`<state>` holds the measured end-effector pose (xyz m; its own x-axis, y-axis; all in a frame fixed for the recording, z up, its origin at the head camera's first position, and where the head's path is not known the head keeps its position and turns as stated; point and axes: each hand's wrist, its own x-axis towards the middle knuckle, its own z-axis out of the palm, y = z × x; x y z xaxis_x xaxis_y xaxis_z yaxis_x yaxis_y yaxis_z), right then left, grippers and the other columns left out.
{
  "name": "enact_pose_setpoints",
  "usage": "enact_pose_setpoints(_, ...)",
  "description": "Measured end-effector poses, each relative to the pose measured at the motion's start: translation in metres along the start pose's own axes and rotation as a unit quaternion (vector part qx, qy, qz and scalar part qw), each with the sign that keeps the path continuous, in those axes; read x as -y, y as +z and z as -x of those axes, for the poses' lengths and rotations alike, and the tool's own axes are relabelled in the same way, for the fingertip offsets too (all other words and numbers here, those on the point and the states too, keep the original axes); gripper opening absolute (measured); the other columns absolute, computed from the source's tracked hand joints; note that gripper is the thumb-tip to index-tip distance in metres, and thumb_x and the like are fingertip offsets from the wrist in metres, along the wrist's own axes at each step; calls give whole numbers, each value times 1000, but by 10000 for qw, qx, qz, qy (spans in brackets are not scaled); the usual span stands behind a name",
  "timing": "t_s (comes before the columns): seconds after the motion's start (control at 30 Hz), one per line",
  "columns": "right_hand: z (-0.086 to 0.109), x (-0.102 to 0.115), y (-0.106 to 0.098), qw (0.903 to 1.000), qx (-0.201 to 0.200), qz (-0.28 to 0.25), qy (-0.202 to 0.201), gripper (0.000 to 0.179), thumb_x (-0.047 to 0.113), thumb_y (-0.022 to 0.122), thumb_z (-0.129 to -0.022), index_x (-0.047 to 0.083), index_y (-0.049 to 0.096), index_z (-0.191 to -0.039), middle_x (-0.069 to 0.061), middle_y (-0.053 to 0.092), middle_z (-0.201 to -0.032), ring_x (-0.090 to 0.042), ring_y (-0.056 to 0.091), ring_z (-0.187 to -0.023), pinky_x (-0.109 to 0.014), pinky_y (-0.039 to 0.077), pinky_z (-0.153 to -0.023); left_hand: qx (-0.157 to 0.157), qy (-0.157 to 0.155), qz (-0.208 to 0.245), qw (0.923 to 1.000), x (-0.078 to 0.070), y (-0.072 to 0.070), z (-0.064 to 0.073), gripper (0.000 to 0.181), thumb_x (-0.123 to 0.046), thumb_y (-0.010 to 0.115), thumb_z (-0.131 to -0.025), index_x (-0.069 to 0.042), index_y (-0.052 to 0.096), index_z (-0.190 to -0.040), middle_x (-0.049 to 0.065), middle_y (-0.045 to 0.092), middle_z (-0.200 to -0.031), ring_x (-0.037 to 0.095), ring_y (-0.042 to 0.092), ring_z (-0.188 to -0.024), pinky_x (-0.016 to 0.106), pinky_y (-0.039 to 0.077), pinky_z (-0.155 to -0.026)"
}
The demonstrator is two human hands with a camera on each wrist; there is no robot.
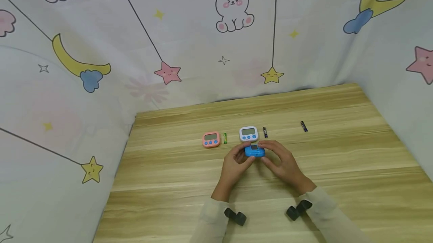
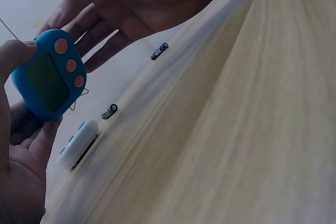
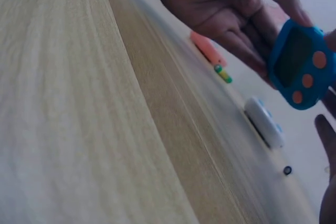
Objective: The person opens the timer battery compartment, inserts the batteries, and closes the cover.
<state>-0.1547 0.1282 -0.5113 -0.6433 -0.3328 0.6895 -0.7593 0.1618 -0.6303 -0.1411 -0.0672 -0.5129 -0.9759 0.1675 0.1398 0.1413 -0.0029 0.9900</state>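
Observation:
A blue digital timer [image 1: 255, 151] with orange buttons is held up between both hands, its screen side facing the wrist cameras. My left hand [image 1: 235, 163] grips one side of it, with the thumb at its edge and curled fingers behind, as the left wrist view shows. At the opposite side my right hand [image 1: 284, 164] pinches the timer's edge with thumb and fingertip, while its other fingers extend loosely. A white timer [image 1: 248, 134] with blue buttons lies just beyond the hands. The back of the blue timer is mostly hidden.
To the left lie a pink timer [image 1: 211, 139] and a green battery [image 1: 224, 138]. One dark battery [image 1: 265, 132] lies right of the white timer, and another dark battery [image 1: 304, 126] farther right. A printed curtain [image 1: 203, 47] borders the wooden table [image 1: 162, 183] at back and sides.

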Motion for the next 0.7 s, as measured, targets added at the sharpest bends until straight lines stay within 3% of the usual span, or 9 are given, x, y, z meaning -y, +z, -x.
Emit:
enact_pose_setpoints(0.23, 0, 9, -5, 9936, 376, 0, 1066, 45, -11, 64, -85, -11, 53, -128, -26, 55, -128, -41, 50, -121, -37, 41, -103, -42, 248, -96, 9996, 2, 0, 1, 49, -8, 73, -87, 6, 55, -131, 20, 53, -136, 27, 48, -130, 32, 39, -104)
enact_pose_setpoints(0.37, 6, -2, -2, 9920, 488, 26, 1162, 45, -8, 63, -88, -9, 52, -131, -25, 53, -131, -41, 49, -123, -42, 42, -101, 21, 367, -127, 9992, 2, -1, 2, 49, -6, 73, -87, 7, 54, -130, 21, 52, -136, 29, 47, -130, 34, 39, -104)
enact_pose_setpoints(0.53, 20, -28, 4, 9895, 650, 31, 1291, 52, -3, 64, -90, -2, 47, -139, -18, 51, -137, -34, 48, -126, -34, 42, -102, 129, 501, -181, 9985, 2, 0, 2, 48, -4, 73, -86, 9, 55, -129, 24, 51, -134, 33, 47, -130, 40, 39, -105)
enact_pose_setpoints(0.7, 24, -35, 3, 9836, 803, 191, 1603, 50, 11, 64, -94, 7, 48, -142, -7, 54, -135, -24, 56, -119, -33, 46, -98, 115, 526, -267, 9982, 0, -1, 1, 50, -4, 73, -86, 9, 54, -129, 24, 51, -134, 34, 46, -130, 39, 38, -106)
